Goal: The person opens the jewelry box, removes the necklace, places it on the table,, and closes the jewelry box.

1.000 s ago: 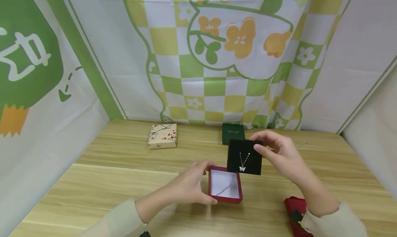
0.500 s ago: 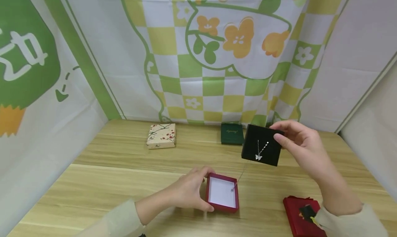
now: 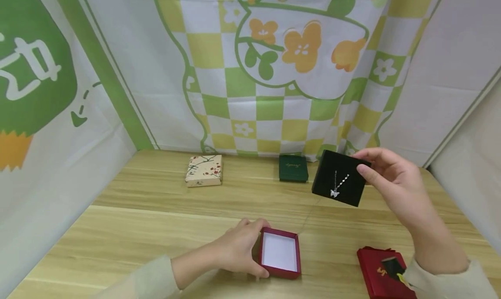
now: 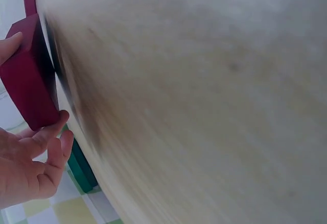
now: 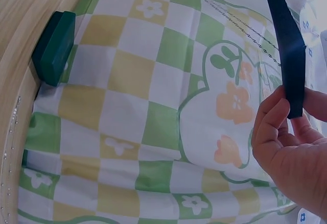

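My right hand [image 3: 399,186] pinches a black necklace insert card [image 3: 332,173] by its right edge, tilted and raised above the table. A silver necklace with a butterfly pendant [image 3: 334,193] lies across its front. From behind the card a thin chain [image 3: 308,218] hangs down to the box's back right corner; the right wrist view shows the chain [image 5: 240,27] at the card's back. My left hand [image 3: 236,249] grips the left side of an open red jewelry box [image 3: 279,274], thumb at the near side and fingers at the far side. Its white bottom shows.
A red lid [image 3: 381,275] lies at right front, partly behind my right sleeve. A green box [image 3: 293,168] and a cream floral box [image 3: 205,171] stand along the back by the patterned curtain. Another chain [image 5: 14,127] lies on the table in the right wrist view.
My right hand has moved the card up and to the right, away from the box. The chain has come out of the box's inside. My left hand has shifted the box slightly nearer.
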Demonstrator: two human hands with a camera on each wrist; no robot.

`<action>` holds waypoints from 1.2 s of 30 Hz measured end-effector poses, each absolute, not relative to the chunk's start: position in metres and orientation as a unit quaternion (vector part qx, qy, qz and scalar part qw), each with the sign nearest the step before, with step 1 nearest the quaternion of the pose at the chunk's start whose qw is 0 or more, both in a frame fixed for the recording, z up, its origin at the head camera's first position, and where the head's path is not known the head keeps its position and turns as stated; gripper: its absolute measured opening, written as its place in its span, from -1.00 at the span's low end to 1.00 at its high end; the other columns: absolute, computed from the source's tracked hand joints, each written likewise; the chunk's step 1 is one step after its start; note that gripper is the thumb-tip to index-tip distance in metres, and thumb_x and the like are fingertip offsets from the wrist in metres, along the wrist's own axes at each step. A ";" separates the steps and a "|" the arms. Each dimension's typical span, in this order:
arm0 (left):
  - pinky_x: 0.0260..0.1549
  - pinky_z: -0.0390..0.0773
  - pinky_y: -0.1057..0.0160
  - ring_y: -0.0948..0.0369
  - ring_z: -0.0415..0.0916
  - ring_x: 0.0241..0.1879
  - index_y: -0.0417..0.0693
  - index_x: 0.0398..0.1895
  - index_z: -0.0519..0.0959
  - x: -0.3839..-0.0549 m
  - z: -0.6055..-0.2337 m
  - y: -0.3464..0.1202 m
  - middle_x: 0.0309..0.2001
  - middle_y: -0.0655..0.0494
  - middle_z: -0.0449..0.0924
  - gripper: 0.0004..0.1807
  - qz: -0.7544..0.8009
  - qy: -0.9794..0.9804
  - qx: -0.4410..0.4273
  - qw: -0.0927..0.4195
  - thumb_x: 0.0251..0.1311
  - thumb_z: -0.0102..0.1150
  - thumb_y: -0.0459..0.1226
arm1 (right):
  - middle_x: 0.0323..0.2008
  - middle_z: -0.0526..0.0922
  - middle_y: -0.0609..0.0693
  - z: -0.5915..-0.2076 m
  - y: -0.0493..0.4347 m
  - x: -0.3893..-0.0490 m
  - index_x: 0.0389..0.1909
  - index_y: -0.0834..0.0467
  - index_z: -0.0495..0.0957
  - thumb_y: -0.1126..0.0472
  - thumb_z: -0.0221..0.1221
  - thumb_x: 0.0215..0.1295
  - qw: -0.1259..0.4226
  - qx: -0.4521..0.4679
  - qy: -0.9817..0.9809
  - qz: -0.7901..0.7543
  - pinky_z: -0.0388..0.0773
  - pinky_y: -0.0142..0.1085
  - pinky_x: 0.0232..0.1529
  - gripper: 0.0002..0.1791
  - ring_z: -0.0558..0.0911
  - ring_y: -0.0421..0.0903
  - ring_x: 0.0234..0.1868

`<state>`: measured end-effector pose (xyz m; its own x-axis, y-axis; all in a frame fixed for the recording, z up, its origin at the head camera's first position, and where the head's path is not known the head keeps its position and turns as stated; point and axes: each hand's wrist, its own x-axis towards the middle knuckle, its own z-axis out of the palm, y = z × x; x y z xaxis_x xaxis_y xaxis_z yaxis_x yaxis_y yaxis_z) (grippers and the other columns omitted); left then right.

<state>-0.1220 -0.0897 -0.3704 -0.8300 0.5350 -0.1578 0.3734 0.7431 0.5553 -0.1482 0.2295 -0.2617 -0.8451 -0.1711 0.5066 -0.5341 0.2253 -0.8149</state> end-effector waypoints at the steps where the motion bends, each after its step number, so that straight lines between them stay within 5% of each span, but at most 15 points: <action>1: 0.04 0.47 0.01 0.21 0.32 0.15 0.02 0.31 0.32 -0.122 -0.371 -0.090 0.07 0.24 0.54 0.01 0.256 0.921 0.249 0.154 -0.26 0.62 0.07 | -0.09 0.66 -0.20 -0.262 0.230 -0.148 -0.01 0.15 0.61 0.47 0.13 0.36 0.159 0.229 -0.764 0.582 0.51 -0.57 -0.23 -0.72 0.60 -0.35 -0.16; 16: -0.12 0.38 0.20 0.26 0.27 0.05 0.03 0.26 0.35 -0.114 -0.369 -0.090 0.12 0.29 0.48 -0.01 0.210 0.930 0.270 0.137 -0.32 0.65 0.05 | -0.08 0.65 -0.25 -0.272 0.238 -0.145 0.00 0.13 0.59 0.44 0.14 0.37 0.126 0.222 -0.803 0.538 0.54 -0.53 -0.23 -0.74 0.61 -0.35 -0.20; 22: -0.08 0.42 0.12 0.21 0.29 0.07 -0.01 0.32 0.33 -0.113 -0.365 -0.090 0.20 0.22 0.45 0.06 0.177 0.933 0.270 0.157 -0.32 0.63 0.09 | -0.07 0.61 -0.26 -0.276 0.229 -0.140 0.03 0.14 0.56 0.35 0.15 0.40 0.096 0.226 -0.840 0.484 0.55 -0.51 -0.17 -0.77 0.62 -0.32 -0.17; 26: 0.06 0.44 -0.07 0.13 0.30 0.18 -0.05 0.40 0.27 -0.117 -0.357 -0.092 0.29 0.13 0.42 0.06 0.206 0.924 0.257 0.193 -0.17 0.55 0.14 | -0.07 0.62 -0.27 -0.277 0.220 -0.138 0.02 0.15 0.57 0.32 0.15 0.41 0.078 0.242 -0.844 0.473 0.53 -0.48 -0.17 -0.79 0.63 -0.31 -0.15; 30: 0.12 0.47 -0.02 0.13 0.43 0.14 -0.04 0.44 0.24 -0.127 -0.348 -0.094 0.20 0.09 0.51 -0.11 0.312 0.888 0.264 0.210 0.11 0.39 0.06 | -0.08 0.62 -0.27 -0.280 0.215 -0.138 0.01 0.16 0.57 0.28 0.15 0.42 0.063 0.247 -0.845 0.471 0.54 -0.44 -0.17 -0.80 0.63 -0.28 -0.15; 36: 0.07 0.49 -0.04 0.04 0.49 0.16 0.02 0.39 0.32 -0.139 -0.337 -0.089 0.13 0.05 0.58 -0.36 0.416 0.847 0.289 0.163 0.29 0.25 -0.07 | -0.08 0.62 -0.26 -0.286 0.208 -0.143 -0.01 0.17 0.57 0.27 0.16 0.42 0.053 0.255 -0.842 0.472 0.55 -0.42 -0.16 -0.81 0.61 -0.30 -0.11</action>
